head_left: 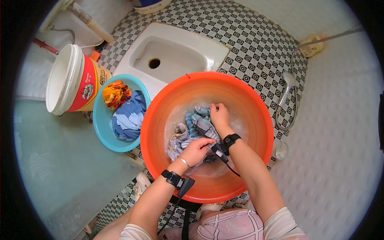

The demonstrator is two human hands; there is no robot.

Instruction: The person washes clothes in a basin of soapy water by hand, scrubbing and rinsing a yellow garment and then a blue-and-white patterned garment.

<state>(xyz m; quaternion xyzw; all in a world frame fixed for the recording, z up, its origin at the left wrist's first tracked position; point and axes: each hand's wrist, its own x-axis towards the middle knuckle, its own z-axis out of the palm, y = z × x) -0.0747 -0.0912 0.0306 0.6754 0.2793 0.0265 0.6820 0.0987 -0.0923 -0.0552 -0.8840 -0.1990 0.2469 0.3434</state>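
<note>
A large orange basin (163, 90) holds soapy water and a wet bundle of striped clothing (199, 126), grey in places and blue-green in others, with a thin yellow trim on its left part. My right hand (221, 119) is closed with curled fingers on the bundle's far right side. Nearer to me, my left hand (195, 152) grips cloth at the front of the bundle; its index finger points right and the other fingertips are partly hidden. Both wrists wear black straps with small devices; the right wrist's device hangs close over the clothing. Whether it is one garment or more, I cannot tell.
A light-blue basin (105, 141) at the left holds blue clothing (130, 118) and an orange-red cloth (116, 95). Beside it stands a white bucket (60, 82). Beyond lies a squat toilet (180, 60). A shower head (288, 80) with hose and a bottle (311, 47) are at the right wall.
</note>
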